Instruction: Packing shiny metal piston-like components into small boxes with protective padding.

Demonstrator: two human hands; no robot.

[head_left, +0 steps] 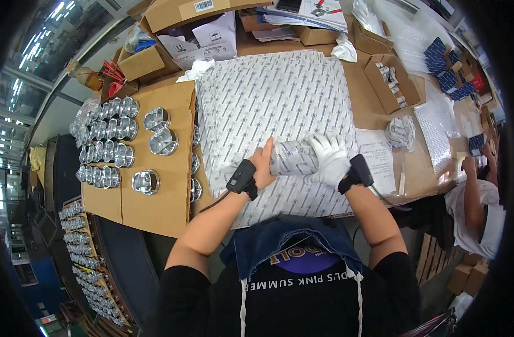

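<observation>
A cylindrical paper-wrapped bundle [293, 158] lies on a wide stack of printed wrapping paper [273, 90] in front of me. My bare left hand [262, 164] presses against the bundle's left end, thumb side up. In a white glove, my right hand [330, 160] grips the bundle's right end, its fingers laid over the paper. What is inside the wrapping is hidden. Nearest on the left are bare metal pistons [145, 182] standing on a cardboard sheet [175, 208].
Rows of pistons [108, 151] fill the sheet's left side. To the right are a wrapped bundle [400, 132], a printed sheet [376, 160] and a carton of small parts [389, 84]. Cartons [203, 42] line the back. Another person's arm [474, 194] is at far right.
</observation>
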